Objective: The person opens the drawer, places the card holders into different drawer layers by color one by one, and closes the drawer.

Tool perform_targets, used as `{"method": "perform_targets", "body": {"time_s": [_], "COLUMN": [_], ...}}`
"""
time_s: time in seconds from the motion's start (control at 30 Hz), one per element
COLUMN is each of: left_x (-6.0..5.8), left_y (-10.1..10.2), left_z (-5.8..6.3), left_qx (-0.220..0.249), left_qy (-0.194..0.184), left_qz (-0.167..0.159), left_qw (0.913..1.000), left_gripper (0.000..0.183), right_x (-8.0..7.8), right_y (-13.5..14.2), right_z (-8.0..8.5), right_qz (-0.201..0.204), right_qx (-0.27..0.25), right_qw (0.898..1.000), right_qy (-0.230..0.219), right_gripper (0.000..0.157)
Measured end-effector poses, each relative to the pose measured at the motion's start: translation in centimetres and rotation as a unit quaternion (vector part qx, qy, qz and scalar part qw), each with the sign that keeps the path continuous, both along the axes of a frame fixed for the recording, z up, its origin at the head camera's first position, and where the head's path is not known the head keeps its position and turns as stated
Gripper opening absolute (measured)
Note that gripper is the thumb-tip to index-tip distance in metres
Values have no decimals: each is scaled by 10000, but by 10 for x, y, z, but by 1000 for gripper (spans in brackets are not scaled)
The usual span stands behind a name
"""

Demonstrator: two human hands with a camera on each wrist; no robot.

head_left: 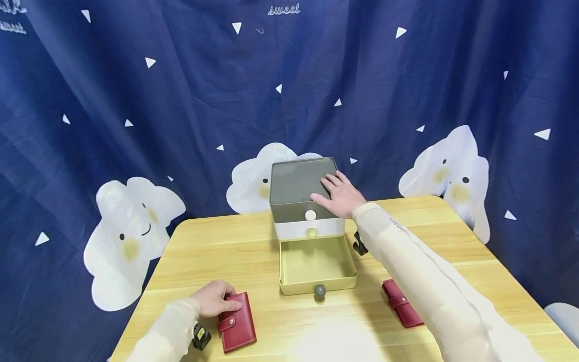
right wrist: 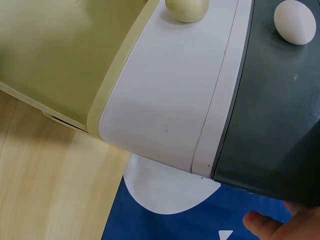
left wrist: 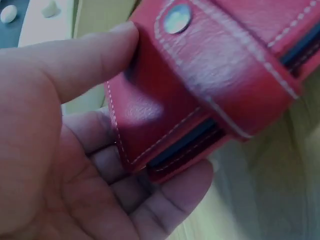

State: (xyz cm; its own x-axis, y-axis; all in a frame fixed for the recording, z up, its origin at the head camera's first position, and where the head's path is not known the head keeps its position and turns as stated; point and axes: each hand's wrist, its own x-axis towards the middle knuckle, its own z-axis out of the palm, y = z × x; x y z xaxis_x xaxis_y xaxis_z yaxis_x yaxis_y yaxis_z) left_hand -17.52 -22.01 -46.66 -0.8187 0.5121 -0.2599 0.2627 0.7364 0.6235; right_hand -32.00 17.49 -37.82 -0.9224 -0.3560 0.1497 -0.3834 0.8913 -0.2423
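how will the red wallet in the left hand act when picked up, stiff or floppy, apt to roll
The red wallet is probably fairly stiff, since its stitched edges look straight. It seems unlikely to roll, being flat and rectangular. The strap with its metal snap may keep it from flopping open in the left hand.

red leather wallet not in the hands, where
In the head view, the red leather wallet lies on the wooden table, right of the open yellowish plastic drawer.

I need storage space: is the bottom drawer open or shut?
Open: the bottom drawer juts out beyond the white drawer above, its inside showing.
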Motion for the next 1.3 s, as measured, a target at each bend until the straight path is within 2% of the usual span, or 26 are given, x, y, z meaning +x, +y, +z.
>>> {"method": "perform_targets", "body": {"time_s": [0.2, 0.37, 0.5, 0.63, 0.8, 1.0, 1.3], "left_x": [-7, -8, -9, -11, -12, -7, -5], "left_y": [-2, -2, -5, -10, -17, -18, -22], "left_z": [-2, 0, 1, -6, -15, -20, -23], "left_qx": [746, 1192, 1671, 2056, 2303, 2652, 2809], "left_qy": [-800, -1144, -1529, -1883, -1985, -2237, -2210], "left_qz": [102, 371, 626, 776, 799, 927, 1010], "left_qw": [9939, 9856, 9720, 9572, 9493, 9333, 9285], "left_gripper": [16, 19, 24, 28, 30, 32, 30], "right_x": [-1, 0, 1, 0, 0, 0, 1], "right_y": [1, 1, 1, 1, 1, 0, -1], "right_z": [3, 3, 3, 2, 3, 2, 4], "right_qz": [8, -14, -20, 0, 37, 42, 50], "right_qx": [24, -4, -24, -25, 3, 56, 6], "right_qw": [10000, 10000, 10000, 10000, 10000, 10000, 10000], "right_qy": [-14, -28, -26, -11, 12, 9, -37], "right_gripper": [87, 84, 83, 82, 83, 86, 82]}}
